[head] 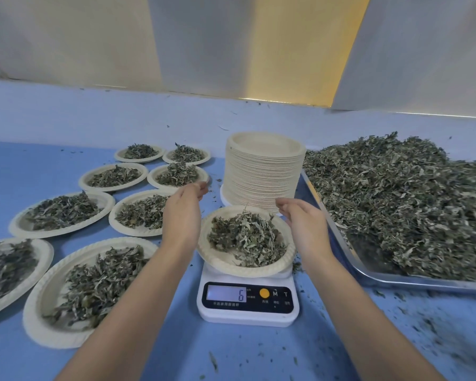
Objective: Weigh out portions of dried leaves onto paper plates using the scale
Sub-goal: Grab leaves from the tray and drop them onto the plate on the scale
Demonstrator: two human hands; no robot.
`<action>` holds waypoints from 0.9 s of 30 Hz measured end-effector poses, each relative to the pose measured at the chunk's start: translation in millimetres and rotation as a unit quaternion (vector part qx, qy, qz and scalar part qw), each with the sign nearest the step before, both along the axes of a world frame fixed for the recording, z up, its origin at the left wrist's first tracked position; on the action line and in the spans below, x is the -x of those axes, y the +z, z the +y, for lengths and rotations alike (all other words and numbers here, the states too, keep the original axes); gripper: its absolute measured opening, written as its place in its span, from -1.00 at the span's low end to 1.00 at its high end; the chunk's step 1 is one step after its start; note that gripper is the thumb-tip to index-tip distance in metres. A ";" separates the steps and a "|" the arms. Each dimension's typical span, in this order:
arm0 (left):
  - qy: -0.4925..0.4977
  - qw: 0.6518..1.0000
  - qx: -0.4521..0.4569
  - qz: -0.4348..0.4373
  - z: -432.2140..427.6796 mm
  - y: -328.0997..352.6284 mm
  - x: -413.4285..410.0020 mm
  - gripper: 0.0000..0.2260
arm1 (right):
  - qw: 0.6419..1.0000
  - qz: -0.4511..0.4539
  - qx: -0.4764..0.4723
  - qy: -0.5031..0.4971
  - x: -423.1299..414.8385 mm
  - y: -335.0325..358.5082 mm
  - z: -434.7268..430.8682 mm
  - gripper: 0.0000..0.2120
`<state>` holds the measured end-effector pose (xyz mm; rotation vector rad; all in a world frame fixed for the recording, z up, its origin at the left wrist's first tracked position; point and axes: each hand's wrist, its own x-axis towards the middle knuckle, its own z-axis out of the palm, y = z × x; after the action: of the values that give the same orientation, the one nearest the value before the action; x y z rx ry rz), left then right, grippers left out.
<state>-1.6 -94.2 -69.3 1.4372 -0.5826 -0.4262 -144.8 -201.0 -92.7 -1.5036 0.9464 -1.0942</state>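
Observation:
A white digital scale (248, 301) stands on the blue table, its display reading 6. A paper plate (217, 259) sits on it, holding a small heap of dried leaves (245, 237). My left hand (184, 210) hovers just left of the plate, fingers relaxed and slightly cupped, holding nothing. On the plate's right side my right hand (302, 224) is held the same way, also empty. Neither hand touches the plate. A metal tray (368, 276) at the right carries a big pile of loose dried leaves (401, 204).
A tall stack of empty paper plates (261, 174) stands behind the scale. Several filled plates (94, 281) lie in rows on the left. Leaf crumbs litter the blue table (259, 353) at the front right. A pale wall rises behind.

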 end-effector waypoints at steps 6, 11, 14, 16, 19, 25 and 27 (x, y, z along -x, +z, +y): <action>0.000 0.996 0.005 0.093 3.2 -5.2 -2.1 -0.68 | 1.000 -0.024 -0.010 -0.006 -1.6 -5.0 2.2 -0.72; -0.011 0.993 -0.004 0.120 1.7 -7.0 0.6 -0.65 | 0.999 -0.041 -0.017 -0.008 -1.7 -4.3 7.1 -0.72; -0.007 0.993 -0.011 0.114 0.7 -8.8 0.6 -0.65 | 0.999 -0.035 -0.014 -0.004 -2.1 -4.2 9.1 -0.72; -0.006 0.994 -0.017 0.111 -0.1 -9.4 1.6 -0.66 | 0.999 -0.033 -0.014 -0.005 -2.4 -3.7 10.1 -0.72; -0.016 0.993 -0.031 0.111 -1.9 -9.6 5.5 -0.65 | 1.000 -0.022 -0.005 -0.007 -3.3 -1.4 12.6 -0.71; 0.014 0.997 -0.043 0.065 -3.7 -4.2 -0.4 -0.70 | 1.000 -0.018 -0.002 -0.001 -10.3 9.2 17.8 -0.72; 0.024 0.997 -0.054 0.055 -2.7 -0.7 -6.3 -0.70 | 0.999 -0.031 0.004 0.012 -12.5 15.2 18.0 -0.73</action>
<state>4.8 -96.9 -70.0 1.5168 -0.4408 -0.5011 -132.3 -183.0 -77.5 -1.4760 0.8804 -1.1212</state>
